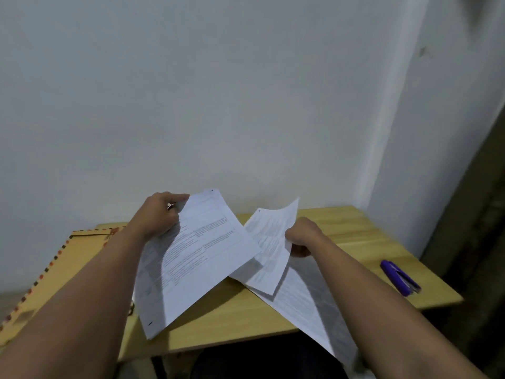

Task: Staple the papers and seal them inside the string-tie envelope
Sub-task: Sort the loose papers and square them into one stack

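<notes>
My left hand [158, 217] grips the top left edge of a printed white sheet [196, 258], lifted and tilted over the wooden table [355, 231]. My right hand [302, 236] pinches a second printed sheet [270, 242], raised and slanted, its lower edge touching more paper. Another sheet [308, 305] lies flat under my right forearm and hangs over the table's near edge. A brown envelope [68, 258] with a red-and-dark striped border lies at the left, partly under my left arm. A purple stapler [400, 277] rests on the table at the right, apart from both hands.
A white wall [246, 91] stands right behind the table. The table's right edge ends just past the stapler, with a dark gap beyond. A dark area, possibly my lap, sits below the near table edge.
</notes>
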